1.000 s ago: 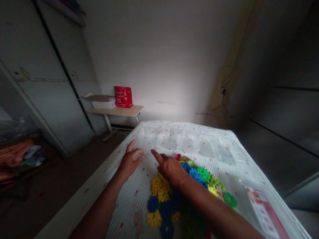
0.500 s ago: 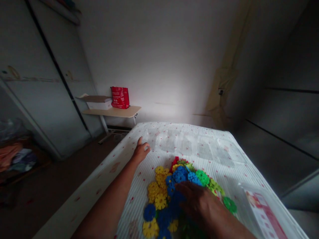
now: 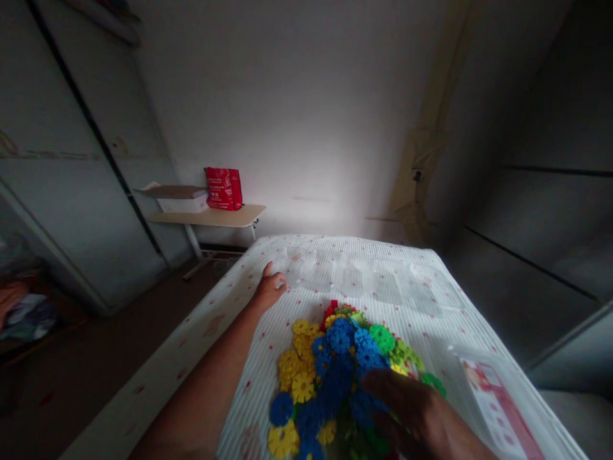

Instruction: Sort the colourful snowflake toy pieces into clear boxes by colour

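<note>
Notched discs [image 3: 339, 338] are lying heaped on ribbed cloth [image 3: 433, 338], partly beneath the blurred right hand [image 3: 407, 402]. The left hand [image 3: 269, 291] is curving beside clear, rectangular containers [image 3: 351, 278]; whether either hand's fingers are gripping, I can't make out.

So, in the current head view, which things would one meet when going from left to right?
White box, red bag, left hand, pile of flower-shaped pieces, clear package with printed label.

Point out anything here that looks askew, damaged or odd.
The brownish tape around the wall socket looks wrinkled and uneven, as if roughly patched. The notched discs lie heaped loose on the cover, none visibly broken.
</note>
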A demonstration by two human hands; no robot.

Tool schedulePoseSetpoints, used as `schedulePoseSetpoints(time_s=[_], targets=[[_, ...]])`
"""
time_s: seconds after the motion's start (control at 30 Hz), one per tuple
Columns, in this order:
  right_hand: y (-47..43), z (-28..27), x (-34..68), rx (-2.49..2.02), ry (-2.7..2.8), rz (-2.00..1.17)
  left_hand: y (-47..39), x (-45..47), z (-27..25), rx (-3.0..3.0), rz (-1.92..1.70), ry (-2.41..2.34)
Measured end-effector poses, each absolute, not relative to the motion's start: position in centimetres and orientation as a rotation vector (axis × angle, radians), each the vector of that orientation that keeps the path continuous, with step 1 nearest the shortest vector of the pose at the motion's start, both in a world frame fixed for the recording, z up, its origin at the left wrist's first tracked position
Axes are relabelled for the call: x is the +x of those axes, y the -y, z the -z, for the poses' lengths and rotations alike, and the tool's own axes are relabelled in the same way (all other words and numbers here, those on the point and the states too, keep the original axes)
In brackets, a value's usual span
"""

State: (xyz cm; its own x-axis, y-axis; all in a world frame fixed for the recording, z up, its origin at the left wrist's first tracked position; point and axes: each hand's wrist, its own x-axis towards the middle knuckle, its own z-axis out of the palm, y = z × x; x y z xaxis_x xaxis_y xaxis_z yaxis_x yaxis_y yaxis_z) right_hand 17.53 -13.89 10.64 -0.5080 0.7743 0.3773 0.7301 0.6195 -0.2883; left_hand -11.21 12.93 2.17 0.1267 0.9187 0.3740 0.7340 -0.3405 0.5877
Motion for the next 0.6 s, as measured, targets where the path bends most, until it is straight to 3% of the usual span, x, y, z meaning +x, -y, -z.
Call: schedulePoseSetpoints(time_s=[0.13,0.33,0.43,0.6], targets=[[14.6,-11.1,20.8,-1.307,2.256,-0.056,-12.2,-11.2,-2.5,2.146,-1.034,-1.620],[16.0,-10.5,32.4,-2.201,1.554,0.247,-10.5,-12.8,-2.1,2.132,-1.148,-1.646],[17.2,-9.0,36.2,-2.568,1.378,0.101,-9.4,-14.0,-1.3,2.172,-1.290,-1.753],[17.7,-6.1,37.3,-2.682,1.292,-0.254,-6.8,-15.3,-0.4,2.252,-1.353,-1.747]])
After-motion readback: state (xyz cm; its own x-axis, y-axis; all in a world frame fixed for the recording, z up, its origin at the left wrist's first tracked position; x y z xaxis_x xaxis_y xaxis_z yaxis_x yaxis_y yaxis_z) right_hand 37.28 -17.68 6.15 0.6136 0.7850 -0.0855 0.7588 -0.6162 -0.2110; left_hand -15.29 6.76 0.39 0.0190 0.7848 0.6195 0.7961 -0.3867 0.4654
